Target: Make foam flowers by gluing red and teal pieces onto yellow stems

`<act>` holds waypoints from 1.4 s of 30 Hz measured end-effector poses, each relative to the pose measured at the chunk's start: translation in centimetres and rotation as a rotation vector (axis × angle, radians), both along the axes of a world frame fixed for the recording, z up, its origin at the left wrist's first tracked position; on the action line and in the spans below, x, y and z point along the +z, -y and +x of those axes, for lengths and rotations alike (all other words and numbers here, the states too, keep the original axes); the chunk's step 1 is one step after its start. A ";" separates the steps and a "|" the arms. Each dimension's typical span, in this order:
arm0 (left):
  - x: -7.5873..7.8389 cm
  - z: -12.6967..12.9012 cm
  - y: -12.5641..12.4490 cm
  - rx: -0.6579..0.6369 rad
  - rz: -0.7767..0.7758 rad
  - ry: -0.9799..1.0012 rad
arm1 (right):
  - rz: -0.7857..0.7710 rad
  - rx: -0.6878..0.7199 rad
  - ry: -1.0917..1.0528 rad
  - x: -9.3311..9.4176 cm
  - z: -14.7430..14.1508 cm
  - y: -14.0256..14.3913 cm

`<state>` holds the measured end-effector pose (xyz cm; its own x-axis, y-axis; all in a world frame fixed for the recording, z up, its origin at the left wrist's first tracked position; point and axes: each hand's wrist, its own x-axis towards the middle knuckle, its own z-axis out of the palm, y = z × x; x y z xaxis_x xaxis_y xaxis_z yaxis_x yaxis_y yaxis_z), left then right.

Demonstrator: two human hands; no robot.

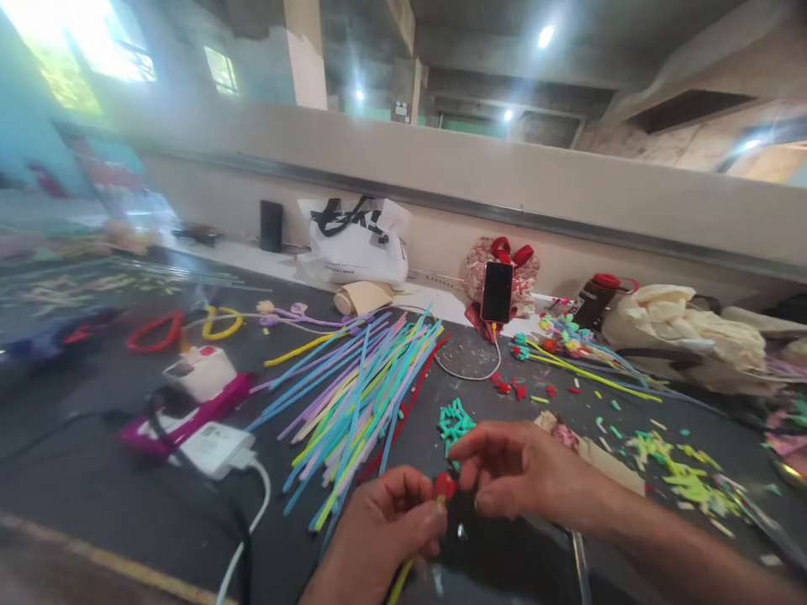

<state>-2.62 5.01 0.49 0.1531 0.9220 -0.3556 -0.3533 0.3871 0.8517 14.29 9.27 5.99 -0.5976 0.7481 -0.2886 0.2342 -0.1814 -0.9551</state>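
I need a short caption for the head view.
Two hands pinch a small red piece beside spread pipe cleaners.

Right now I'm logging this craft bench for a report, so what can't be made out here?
Head view only:
- Small red piece: shape mostly hidden by the left hand and right hand pinching it.
- Yellow stem: lower end cut off by the bottom edge.
- Things at far left: blurred beyond naming.
- Phone: screen dark, nothing readable.

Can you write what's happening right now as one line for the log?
left hand: grips yellow stem | right hand: pinches red piece at its tip | beside: pile of coloured sticks
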 end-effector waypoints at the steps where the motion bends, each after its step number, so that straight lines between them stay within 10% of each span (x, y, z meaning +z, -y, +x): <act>1: 0.2 0.0 0.3 0.003 0.022 0.006 | 0.004 0.010 -0.007 0.2 -0.2 0.4; 14: 0.8 1.9 3.3 0.007 0.207 -0.186 | 0.323 0.086 0.184 0.6 0.6 4.3; 26: 0.7 2.4 0.8 0.124 0.032 0.056 | 1.031 0.124 0.754 -1.9 3.1 -4.5; 34: 1.8 2.0 0.6 0.204 0.038 0.023 | 1.022 0.375 0.644 -2.5 1.3 -5.0; 42: 1.5 1.5 0.9 0.206 0.006 0.074 | 0.903 0.207 0.549 -1.2 2.5 -5.7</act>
